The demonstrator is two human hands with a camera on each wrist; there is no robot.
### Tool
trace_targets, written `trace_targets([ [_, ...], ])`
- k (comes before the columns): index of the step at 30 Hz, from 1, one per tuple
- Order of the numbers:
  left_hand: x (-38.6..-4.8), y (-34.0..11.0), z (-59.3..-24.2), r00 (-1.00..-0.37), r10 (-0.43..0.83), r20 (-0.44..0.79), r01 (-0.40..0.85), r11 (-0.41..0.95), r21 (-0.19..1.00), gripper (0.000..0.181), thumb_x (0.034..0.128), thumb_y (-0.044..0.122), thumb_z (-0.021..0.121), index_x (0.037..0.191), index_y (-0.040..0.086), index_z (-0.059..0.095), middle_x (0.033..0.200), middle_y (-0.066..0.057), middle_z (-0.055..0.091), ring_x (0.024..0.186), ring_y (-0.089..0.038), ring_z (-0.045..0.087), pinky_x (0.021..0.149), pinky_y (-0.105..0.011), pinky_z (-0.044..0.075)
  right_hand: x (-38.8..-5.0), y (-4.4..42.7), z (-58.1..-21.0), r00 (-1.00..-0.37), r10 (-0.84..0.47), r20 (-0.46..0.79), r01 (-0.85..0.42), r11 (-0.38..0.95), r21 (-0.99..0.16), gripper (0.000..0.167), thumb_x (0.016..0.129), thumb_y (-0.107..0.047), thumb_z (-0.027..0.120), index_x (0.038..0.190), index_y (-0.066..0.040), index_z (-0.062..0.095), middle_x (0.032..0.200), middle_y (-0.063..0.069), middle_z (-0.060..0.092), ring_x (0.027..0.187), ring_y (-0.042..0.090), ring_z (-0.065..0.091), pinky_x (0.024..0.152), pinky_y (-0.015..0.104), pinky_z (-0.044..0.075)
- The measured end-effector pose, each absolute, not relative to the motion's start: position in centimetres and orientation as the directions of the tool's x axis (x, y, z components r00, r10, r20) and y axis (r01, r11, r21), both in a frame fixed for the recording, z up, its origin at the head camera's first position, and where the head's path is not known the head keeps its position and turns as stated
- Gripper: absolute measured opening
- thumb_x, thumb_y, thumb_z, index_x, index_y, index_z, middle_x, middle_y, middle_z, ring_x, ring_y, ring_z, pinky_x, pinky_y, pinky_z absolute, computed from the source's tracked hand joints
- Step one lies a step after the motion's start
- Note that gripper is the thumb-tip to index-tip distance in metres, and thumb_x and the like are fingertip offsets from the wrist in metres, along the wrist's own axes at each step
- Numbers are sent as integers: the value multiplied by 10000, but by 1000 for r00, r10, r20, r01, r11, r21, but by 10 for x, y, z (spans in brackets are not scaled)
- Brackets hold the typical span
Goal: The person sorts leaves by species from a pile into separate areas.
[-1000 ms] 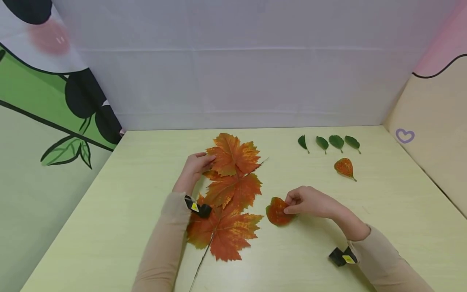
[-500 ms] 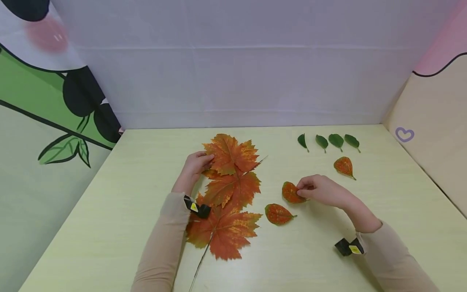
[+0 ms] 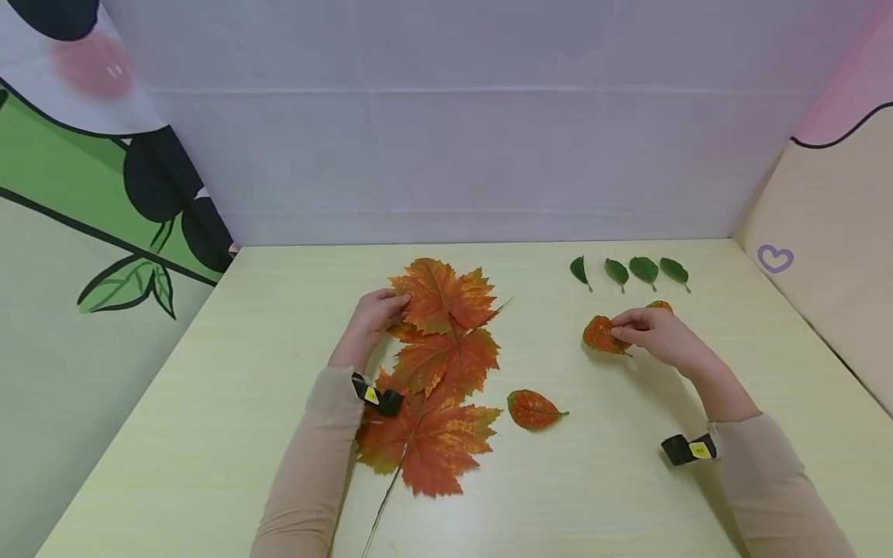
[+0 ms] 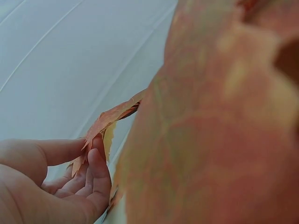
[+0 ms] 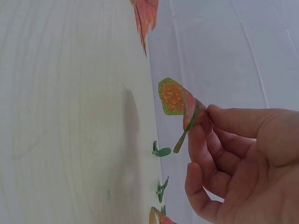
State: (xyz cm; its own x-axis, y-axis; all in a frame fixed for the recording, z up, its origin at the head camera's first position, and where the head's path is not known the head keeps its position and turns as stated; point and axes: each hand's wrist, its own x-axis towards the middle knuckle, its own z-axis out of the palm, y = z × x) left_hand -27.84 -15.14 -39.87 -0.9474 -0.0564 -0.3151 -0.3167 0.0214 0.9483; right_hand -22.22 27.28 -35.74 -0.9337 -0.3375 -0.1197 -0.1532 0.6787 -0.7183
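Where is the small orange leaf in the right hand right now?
In the head view, the small orange leaf is right of the large orange leaves and below the row of green leaves, pinched by the right hand above the table.

A screened-off work corner, room type unclear — creased greyish-white sheet [image 3: 474, 155] behind a pale wood-grained table [image 3: 209, 434], green-and-white cartoon panel [image 3: 63, 167] left, pink-and-cream panel [image 3: 844, 201] right.

1. Head: bright, even, soft light; pale glare on counter [image 3: 209, 434] toward the front.
2. Soft shadow alongside right forearm [image 3: 725, 387].
3. Left wrist: dim, cool cast; closest leaf [image 4: 201, 154] badly out of focus.
4. Right wrist: hazy, low contrast; soft-edged shadow on counter, wood grain [image 5: 28, 70] bowed at left edge.
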Motion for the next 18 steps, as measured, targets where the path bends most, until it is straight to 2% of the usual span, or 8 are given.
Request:
trace_targets([
  [9, -279, -150, -399, -950, -59, -307, -310, 51, 949, 361, 915, 158, 541, 1206, -46, 479, 873, 1, 556, 720, -53, 570, 676, -164, 471, -232, 289, -363, -970, -203, -135, -52, 712, -700, 394, 912, -279, 546, 1126, 51, 558, 953, 128, 672, 795, 104, 594, 743, 317, 401],
  [18, -281, -150, -399, -944, -73, -322, -326, 60, 943, 342, 905, 166, 559, 1184, -21, 498, 881, -3, 558, 700, -58, 566, 672, -167, 469, -245, 305, -365, -976, -162, -148, -5, 691, -722, 363, 890, -151, 579, 1113, 128, 511, 961, 178, 662, 724, 34, 602, 672, 221, 503],
])
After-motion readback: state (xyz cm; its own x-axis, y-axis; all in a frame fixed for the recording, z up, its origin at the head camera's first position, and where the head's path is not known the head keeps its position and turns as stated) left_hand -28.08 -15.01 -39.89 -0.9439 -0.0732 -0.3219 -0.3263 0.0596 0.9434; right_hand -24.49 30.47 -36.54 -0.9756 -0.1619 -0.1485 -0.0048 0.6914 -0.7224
